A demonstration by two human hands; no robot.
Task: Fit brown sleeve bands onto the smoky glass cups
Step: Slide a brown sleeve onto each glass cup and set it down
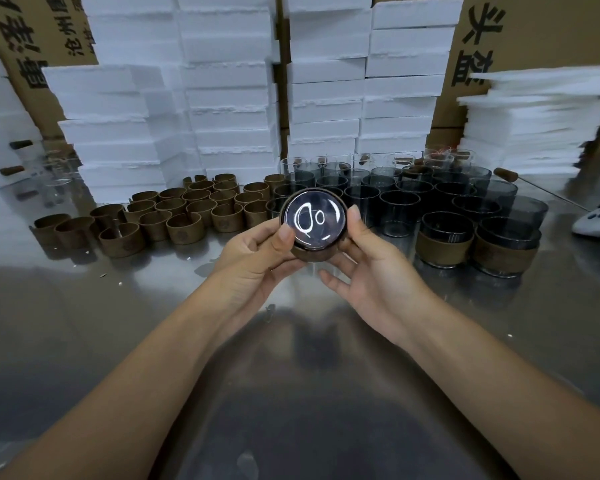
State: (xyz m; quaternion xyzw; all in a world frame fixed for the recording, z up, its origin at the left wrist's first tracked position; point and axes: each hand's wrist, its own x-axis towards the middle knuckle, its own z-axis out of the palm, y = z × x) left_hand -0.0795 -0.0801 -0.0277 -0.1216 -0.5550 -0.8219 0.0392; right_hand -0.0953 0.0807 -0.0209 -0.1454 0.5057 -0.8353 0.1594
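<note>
Above the steel desk, before foam boxes, the left grip pinches the band and the right grip clasps the cup. Uneven pushing could skew the band; slick glass may slip.

Brown bands (stamped logo), smoky grey cups, white foam blks.

2 bare forearms are extended forward and converge at centre. The left hand is raised, thumb pressed on the near edge of a cup, fingers curled beneath it. The right hand is turned palm inward, thumb set against the cup's right side, fingers reaching underneath.
</note>
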